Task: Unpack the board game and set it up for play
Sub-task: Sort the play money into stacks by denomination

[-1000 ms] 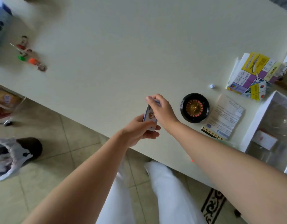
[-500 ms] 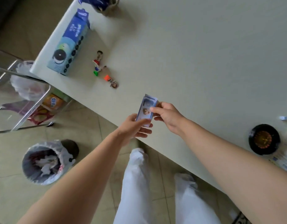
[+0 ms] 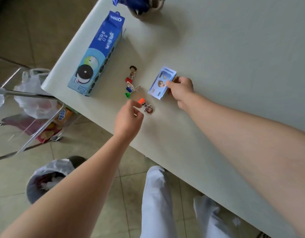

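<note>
Head view: the right hand [image 3: 180, 88] grips a stack of play banknotes [image 3: 161, 83] at its right edge, thumb pressed on top, low over the table [image 3: 217, 48], just right of a row of character pawns [image 3: 131, 73]; the left hand [image 3: 129, 117] hovers with fingers loosely curled beside the orange-based pawn [image 3: 146, 107]; contact cannot be determined. An Oreo box [image 3: 98, 54] lies far left.

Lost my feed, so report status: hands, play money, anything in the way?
Right hand grips play-money stack. Left hand curled beside orange-based pawn, grip unclear. Other pawns and Oreo box nearby, nothing blocking.
</note>
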